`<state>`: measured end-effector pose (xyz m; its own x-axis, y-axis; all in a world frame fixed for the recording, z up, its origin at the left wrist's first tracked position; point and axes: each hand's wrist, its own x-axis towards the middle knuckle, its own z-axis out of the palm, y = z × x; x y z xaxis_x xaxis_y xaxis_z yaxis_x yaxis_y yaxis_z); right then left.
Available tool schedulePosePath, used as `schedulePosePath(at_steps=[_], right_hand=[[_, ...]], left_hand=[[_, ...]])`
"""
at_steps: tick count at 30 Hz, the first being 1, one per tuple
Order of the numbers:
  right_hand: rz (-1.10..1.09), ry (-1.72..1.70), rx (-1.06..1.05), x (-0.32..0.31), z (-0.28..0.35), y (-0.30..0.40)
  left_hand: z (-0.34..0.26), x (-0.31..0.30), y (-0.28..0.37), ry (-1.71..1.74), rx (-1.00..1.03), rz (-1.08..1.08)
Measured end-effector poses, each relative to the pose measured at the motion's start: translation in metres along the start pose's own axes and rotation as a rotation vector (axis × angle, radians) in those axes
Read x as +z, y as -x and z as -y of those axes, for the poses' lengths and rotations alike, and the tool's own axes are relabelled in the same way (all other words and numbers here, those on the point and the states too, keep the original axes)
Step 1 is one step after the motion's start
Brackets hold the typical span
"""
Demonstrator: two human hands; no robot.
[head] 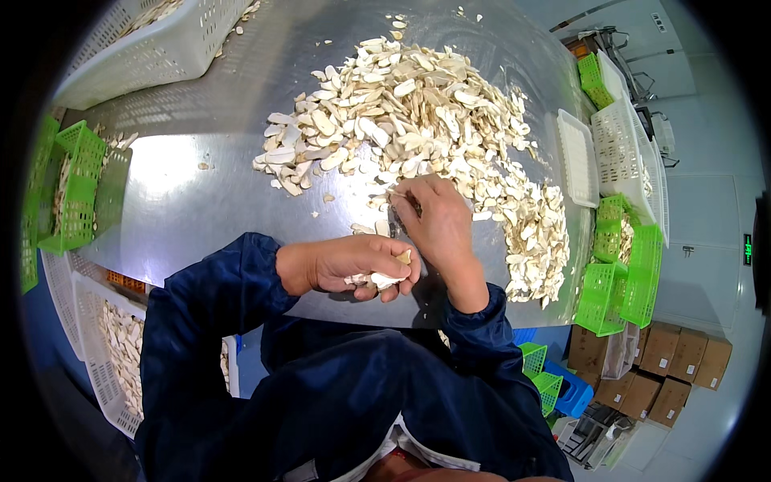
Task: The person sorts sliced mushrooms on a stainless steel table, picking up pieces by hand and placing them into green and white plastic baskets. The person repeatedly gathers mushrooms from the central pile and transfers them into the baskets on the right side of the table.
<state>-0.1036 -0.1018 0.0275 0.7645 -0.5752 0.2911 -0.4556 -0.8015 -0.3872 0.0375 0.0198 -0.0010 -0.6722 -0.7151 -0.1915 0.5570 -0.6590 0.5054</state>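
A large heap of pale, dried slices (pixel 415 108), which look like mushroom or root slices, lies on a stainless steel table (pixel 241 205). My left hand (pixel 367 265), palm turned up near the table's front edge, is closed around a few slices (pixel 385 280). White and tan edges of them show between the thumb and fingers. My right hand (pixel 437 214) reaches to the near edge of the heap, its fingers bent down among the slices. A thin pale piece shows at its fingertips, but whether it is gripped is unclear. A few loose slices (pixel 381 228) lie between the hands.
A white perforated crate (pixel 150 60) stands at the far left. Green baskets (pixel 81 187) line the left edge, and more green baskets (pixel 602 295) the right. A shallow white tray (pixel 577 158) rests on the right edge. A slice-filled white crate (pixel 111 385) sits low at left.
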Motion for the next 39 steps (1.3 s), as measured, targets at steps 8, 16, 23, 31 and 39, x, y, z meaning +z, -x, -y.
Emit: schedulePosePath(at_steps=[8, 16, 23, 31, 39], right_hand=[[0.107, -0.452, 0.322, -0.046, -0.025, 0.038], [0.010, 0.073, 0.028, -0.036, -0.032, 0.020], [-0.007, -0.005, 0.220, -0.040, -0.052, 0.038], [0.018, 0.116, 0.104, -0.015, -0.016, 0.018], [0.102, -0.076, 0.298, -0.036, -0.018, 0.023]], left_hand=[[0.009, -0.005, -0.006, 0.103, 0.124, -0.116], [0.005, -0.005, -0.007, 0.115, 0.154, -0.157], [0.003, -0.002, -0.003, 0.059, 0.115, -0.116], [0.001, 0.001, -0.002, 0.017, 0.086, -0.110], [0.000, 0.006, 0.002, -0.049, 0.050, -0.089]])
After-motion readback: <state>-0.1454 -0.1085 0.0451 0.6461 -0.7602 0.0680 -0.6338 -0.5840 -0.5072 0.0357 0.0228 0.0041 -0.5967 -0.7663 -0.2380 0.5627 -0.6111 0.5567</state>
